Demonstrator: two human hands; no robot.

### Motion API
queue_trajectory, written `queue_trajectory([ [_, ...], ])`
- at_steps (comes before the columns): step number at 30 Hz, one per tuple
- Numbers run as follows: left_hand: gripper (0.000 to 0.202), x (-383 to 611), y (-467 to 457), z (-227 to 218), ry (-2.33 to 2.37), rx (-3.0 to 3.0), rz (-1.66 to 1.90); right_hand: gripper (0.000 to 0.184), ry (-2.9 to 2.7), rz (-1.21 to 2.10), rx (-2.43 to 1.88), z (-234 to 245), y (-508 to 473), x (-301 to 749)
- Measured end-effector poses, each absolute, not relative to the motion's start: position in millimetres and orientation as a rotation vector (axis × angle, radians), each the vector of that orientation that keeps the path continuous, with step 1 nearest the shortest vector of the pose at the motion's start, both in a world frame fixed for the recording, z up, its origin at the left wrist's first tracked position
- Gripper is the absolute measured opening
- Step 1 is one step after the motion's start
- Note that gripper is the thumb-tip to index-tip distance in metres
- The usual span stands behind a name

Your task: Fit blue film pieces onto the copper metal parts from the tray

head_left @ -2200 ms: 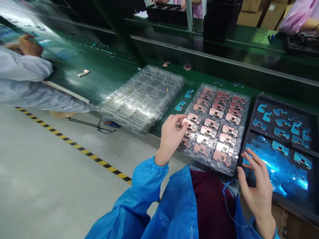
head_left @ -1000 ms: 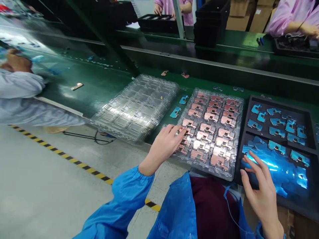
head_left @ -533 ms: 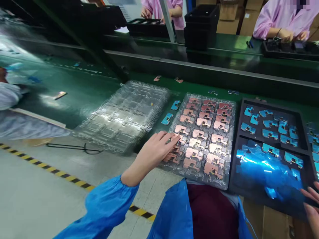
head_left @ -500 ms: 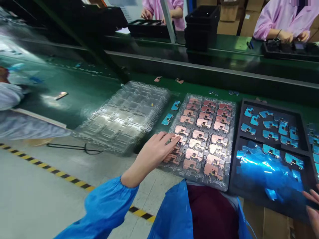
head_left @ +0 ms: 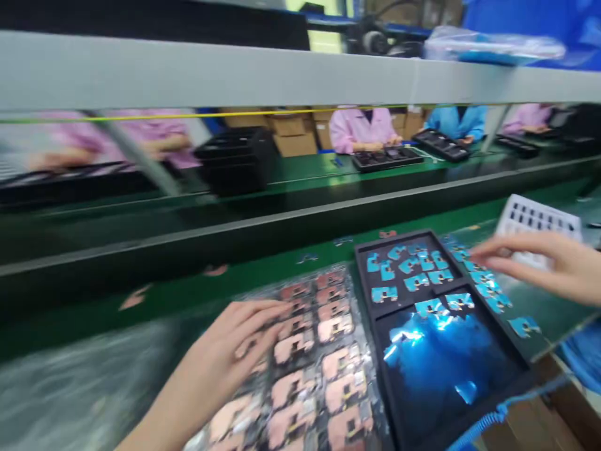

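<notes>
On the green bench (head_left: 263, 268): clear tray (head_left: 370, 369), thin plastic, holds notched pink boards (head_left: 339, 363) in rows; left hand (head_left: 225, 351) lies over these, fingers loosely bent, grip unclear. Beside: black tray (head_left: 399, 407), glossy blue film (head_left: 436, 357), blue boards (head_left: 417, 283). Further right: loose boards (head_left: 488, 287); right hand (head_left: 544, 254) above, fingertips drawn together, grip unclear.

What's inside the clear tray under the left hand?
Rows of pink boards sit in the clear tray. The left hand covers part of its left side, so what lies beneath it cannot be seen; the near end is out of frame.
</notes>
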State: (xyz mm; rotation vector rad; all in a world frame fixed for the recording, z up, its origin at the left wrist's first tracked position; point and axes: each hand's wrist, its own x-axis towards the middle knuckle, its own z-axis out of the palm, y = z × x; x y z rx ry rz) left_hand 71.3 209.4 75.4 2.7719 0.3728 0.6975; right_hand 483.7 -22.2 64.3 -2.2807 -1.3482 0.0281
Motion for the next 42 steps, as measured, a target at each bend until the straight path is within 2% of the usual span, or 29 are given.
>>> queue_trajectory([
  [5,0.044,173,277,45,0.360,2.726,0.583,0.042,-1.332,0.236,-2.492,81,22,565],
  [10,0.052,258,314,22,0.607,2.733,0.295,0.029,-1.470,0.442,-2.474,47,92,593],
  [17,0.068,338,336,-11,0.642,2.682,0.106,0.039,-1.552,0.656,-2.517,17,130,617],
  [20,0.062,350,335,-13,0.647,2.625,0.083,0.037,-1.521,0.726,-2.573,17,134,625],
  [23,0.046,354,332,-7,0.674,2.528,0.093,0.029,-1.481,0.745,-2.625,17,135,626],
  [28,0.023,355,324,12,0.756,2.233,0.191,0.025,-1.434,0.569,-2.598,24,125,616],
  [33,0.030,322,294,49,0.724,1.789,0.318,0.021,-1.391,0.270,-2.376,62,94,576],
  [37,0.038,263,232,88,0.630,1.319,0.389,0.027,-1.423,0.075,-2.111,103,51,507],
  [39,0.034,233,187,104,0.597,1.037,0.392,0.027,-1.485,-0.086,-1.885,117,25,463],
  [42,0.025,195,119,118,0.605,0.937,0.407,0.029,-1.604,-0.409,-1.619,127,-10,395],
])
